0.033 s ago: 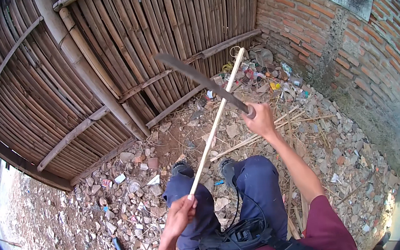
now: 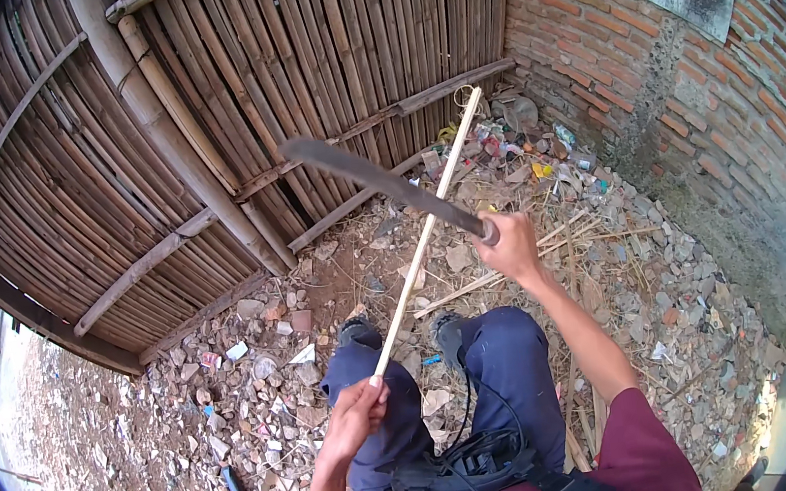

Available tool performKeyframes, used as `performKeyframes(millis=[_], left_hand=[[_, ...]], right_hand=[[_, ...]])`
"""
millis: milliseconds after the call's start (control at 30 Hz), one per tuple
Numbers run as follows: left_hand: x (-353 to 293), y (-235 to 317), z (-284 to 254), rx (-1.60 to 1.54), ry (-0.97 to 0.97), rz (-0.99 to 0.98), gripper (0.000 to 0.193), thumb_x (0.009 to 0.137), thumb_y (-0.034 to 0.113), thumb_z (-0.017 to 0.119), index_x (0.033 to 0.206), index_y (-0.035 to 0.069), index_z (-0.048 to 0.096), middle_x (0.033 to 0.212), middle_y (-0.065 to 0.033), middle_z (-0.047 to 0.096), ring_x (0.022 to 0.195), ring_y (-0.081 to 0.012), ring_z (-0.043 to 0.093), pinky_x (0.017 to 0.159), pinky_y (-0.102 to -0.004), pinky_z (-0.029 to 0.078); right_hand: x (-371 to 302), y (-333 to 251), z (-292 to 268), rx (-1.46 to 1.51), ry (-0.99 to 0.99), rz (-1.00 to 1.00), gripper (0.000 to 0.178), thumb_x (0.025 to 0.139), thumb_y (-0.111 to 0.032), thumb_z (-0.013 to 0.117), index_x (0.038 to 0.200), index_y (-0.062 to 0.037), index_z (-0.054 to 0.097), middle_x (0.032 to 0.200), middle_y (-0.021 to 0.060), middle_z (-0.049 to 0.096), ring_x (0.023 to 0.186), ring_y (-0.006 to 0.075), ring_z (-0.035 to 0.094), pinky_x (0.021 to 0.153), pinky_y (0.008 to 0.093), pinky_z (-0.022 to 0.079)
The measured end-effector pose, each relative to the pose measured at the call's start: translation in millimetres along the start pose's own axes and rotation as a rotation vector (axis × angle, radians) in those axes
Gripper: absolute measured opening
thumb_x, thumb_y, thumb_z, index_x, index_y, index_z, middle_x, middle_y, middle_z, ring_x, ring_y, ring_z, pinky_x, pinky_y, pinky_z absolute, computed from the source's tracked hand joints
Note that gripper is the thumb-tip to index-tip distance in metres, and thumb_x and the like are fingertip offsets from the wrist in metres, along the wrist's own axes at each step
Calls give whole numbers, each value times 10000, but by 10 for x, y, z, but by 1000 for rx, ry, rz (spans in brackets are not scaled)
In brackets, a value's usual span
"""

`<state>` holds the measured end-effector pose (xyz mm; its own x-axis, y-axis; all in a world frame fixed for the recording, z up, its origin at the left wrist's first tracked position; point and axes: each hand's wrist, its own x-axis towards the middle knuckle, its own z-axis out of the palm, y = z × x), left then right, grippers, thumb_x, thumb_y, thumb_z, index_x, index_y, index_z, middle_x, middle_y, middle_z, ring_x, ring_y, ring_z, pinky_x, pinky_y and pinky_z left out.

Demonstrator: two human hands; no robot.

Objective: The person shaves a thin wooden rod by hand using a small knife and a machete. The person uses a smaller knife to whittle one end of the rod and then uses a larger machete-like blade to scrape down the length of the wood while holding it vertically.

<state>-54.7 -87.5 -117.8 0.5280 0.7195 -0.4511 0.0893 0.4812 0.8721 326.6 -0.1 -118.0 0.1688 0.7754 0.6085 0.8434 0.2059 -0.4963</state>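
My left hand (image 2: 358, 415) is closed around the near end of a long pale bamboo strip (image 2: 408, 295), just over my left knee. The strip slants up and away to the right, and a thin curl of shaving (image 2: 463, 94) hangs by its far end. In my right hand (image 2: 511, 248) is the handle of a machete (image 2: 383, 183), its dark blade pointing to the far left. The blade crosses the strip past its middle; whether the edge touches it I cannot tell. My fingers hide most of the handle.
Several split bamboo strips (image 2: 464, 291) lie on the stony ground (image 2: 263, 392) beyond my knees. A bamboo-slat fence (image 2: 366, 40) stands ahead and left, a brick wall (image 2: 576, 48) at right. Litter (image 2: 542, 169) gathers in their corner. A dark cylindrical object (image 2: 235, 489) lies at left.
The machete's tip has swung left and toward me, with its handle lower. The strip's far end has risen slightly. My left hand stays in place.
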Motion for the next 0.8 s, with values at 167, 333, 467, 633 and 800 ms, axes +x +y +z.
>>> performKeyframes(millis=[167, 333, 467, 633, 800], left_hand=[[258, 235, 123, -176, -175, -4, 434, 1179, 426, 439, 848, 145, 454, 679, 102, 273, 543, -21, 199, 471, -238, 163], [275, 240, 149, -387, -354, -70, 495, 1167, 495, 432, 802, 161, 396, 643, 102, 226, 510, -29, 160, 438, -249, 115], [201, 221, 205, -290, -317, -13, 514, 1165, 518, 423, 791, 169, 365, 635, 101, 220, 511, -30, 158, 437, -251, 107], [180, 185, 168, -304, -366, -21, 530, 1161, 542, 417, 787, 173, 344, 620, 98, 213, 507, -33, 159, 435, -254, 109], [188, 172, 178, -302, -387, -16, 528, 1167, 533, 404, 788, 171, 339, 621, 99, 225, 505, -28, 165, 433, -248, 116]], right_hand=[[-400, -468, 35, -97, -49, -274, 207, 657, -139, 758, 852, -122, 692, 630, 72, 679, 554, 285, 680, 553, 426, 518], [-478, -708, -19, -90, -75, -273, 241, 635, -143, 753, 870, -125, 703, 645, 85, 681, 572, 308, 668, 568, 439, 501], [-325, -604, -73, -83, -42, -194, 203, 645, -142, 771, 835, -113, 706, 642, 78, 696, 568, 284, 703, 566, 430, 541], [-357, -597, -71, -3, -80, -123, 224, 649, -152, 764, 869, -111, 744, 649, 99, 709, 572, 302, 712, 558, 435, 551], [-421, -686, -78, -3, -122, -268, 246, 641, -191, 775, 874, -113, 754, 641, 109, 700, 566, 304, 710, 543, 423, 547]])
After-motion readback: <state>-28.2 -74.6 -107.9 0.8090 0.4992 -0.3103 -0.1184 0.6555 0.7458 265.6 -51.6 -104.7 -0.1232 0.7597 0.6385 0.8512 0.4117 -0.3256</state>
